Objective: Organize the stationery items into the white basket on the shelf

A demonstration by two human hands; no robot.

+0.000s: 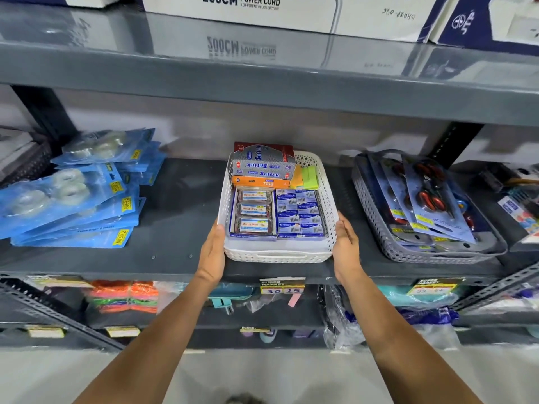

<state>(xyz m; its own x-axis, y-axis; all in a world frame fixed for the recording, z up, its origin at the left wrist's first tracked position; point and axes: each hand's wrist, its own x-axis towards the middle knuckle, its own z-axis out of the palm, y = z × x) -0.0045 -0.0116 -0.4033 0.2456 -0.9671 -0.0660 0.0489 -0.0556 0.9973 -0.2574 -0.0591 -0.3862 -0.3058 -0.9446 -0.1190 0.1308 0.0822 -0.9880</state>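
The white basket stands on the dark grey shelf, near its front edge. Inside it lie grey and orange pen boxes at the back, green and orange sticky notes, clear pin boxes at the left and several small blue staple boxes at the right. My left hand lies flat against the basket's left wall. My right hand presses against its right wall. Both hands clasp the basket between them with straight fingers.
Blue packs of tape are piled at the left of the shelf. A grey basket with carded scissors stands at the right. White cartons sit on the shelf above. Price tags hang on the shelf's front edge, with more goods below.
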